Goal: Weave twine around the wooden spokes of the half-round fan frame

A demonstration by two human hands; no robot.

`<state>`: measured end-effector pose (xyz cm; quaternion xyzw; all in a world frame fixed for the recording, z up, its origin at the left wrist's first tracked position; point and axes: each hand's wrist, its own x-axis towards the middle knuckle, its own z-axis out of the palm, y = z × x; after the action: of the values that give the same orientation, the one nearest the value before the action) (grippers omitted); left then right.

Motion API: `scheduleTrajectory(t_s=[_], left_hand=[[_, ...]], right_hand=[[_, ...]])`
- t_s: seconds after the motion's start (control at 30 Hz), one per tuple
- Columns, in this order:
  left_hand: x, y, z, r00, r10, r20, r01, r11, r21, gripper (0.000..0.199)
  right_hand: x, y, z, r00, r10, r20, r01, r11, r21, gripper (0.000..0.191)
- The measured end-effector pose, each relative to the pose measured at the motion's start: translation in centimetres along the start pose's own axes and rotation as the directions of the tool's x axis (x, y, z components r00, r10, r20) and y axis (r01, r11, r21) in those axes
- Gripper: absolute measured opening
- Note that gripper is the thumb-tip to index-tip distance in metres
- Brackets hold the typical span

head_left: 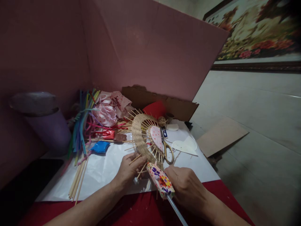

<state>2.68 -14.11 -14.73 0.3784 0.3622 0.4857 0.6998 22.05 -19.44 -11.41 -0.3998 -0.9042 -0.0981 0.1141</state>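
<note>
My left hand point(130, 168) grips the lower end of a woven craft piece point(139, 135), a curved band of twine on thin wooden sticks that fan outward. At its inner side sits a pink half-round patch with red dots point(157, 136). My right hand point(185, 182) is closed around a flower-patterned hot glue gun point(161, 180), with a clear glue stick point(176, 209) jutting from its back. The gun's front end is at the band's lower end; whether its nozzle touches it is hidden. Gold-handled scissors point(168, 153) lie beside the craft piece.
Coloured pipe cleaners point(81, 125), pink dotted fabric point(108, 110), a blue packet point(100, 147) and loose wooden sticks point(78, 179) lie left on white paper point(103, 169). White cut-out shapes point(184, 145) lie right. A purple bin point(50, 128) stands left; cardboard point(185, 108) is behind.
</note>
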Motion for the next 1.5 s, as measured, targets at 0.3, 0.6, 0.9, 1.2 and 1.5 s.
scheduleTrajectory(t_s=[0.3,0.6,0.9,1.2,1.5], left_hand=[[0.1,-0.1,-0.1,0.999,0.021,0.025,-0.021,1.000,0.003,0.022],[-0.1,0.1,0.2,1.000,0.019,0.024,-0.018,1.000,-0.016,0.020],[0.0,-0.1,0.0,1.000,0.001,0.026,0.000,0.999,-0.043,0.021],[0.1,-0.1,-0.1,0.999,0.009,0.033,-0.007,0.999,-0.037,0.019],[-0.1,0.4,0.3,1.000,0.006,0.010,-0.006,1.000,0.008,0.023]], right_hand=[[0.0,0.1,-0.1,1.000,-0.006,0.019,0.006,1.000,-0.004,0.003],[0.0,0.1,-0.1,1.000,-0.010,-0.017,0.010,1.000,-0.019,0.009],[0.0,0.0,-0.1,0.998,-0.036,-0.044,0.035,0.999,-0.033,0.010],[0.1,0.2,-0.1,1.000,-0.016,-0.002,0.016,1.000,0.000,0.010],[1.1,0.2,-2.9,0.981,0.145,0.126,-0.185,0.897,0.402,0.023]])
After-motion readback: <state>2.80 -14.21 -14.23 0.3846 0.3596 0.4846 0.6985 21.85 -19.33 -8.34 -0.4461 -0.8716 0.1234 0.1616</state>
